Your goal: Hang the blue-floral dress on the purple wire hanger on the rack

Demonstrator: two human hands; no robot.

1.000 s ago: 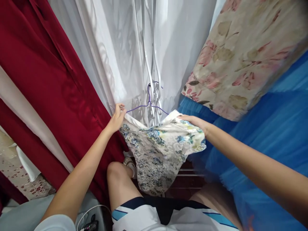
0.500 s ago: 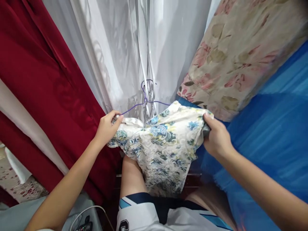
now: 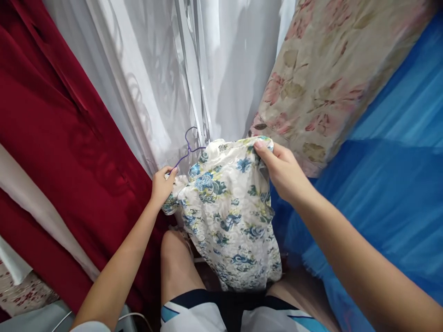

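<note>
A white sleeveless-looking blouse (image 3: 235, 212) with blue and yellow flowers hangs spread above my lap. Inside its neck is a thin purple clothes hanger (image 3: 189, 150), tilted, with its hook pointing up; its right arm runs under the fabric. My left hand (image 3: 164, 185) is closed at the left shoulder, pinching the hanger's left arm, with blouse fabric right by the fingers. At the other shoulder, my right hand (image 3: 282, 168) is closed on the blouse, thumb on top of the fabric. The right end of the hanger is hidden.
Red cloth (image 3: 79, 152) hangs at left, and white curtains (image 3: 235, 60) with white ribbons (image 3: 194, 69) hang ahead. On the right are a beige floral cloth (image 3: 311, 92) and blue tulle-like fabric (image 3: 384, 198). A white cable (image 3: 134, 315) lies at lower left.
My right hand has moved left and slightly up with its shoulder of the blouse. The hanger has tilted and shifted left, its right arm now mostly covered. The blouse hangs longer and smoother.
</note>
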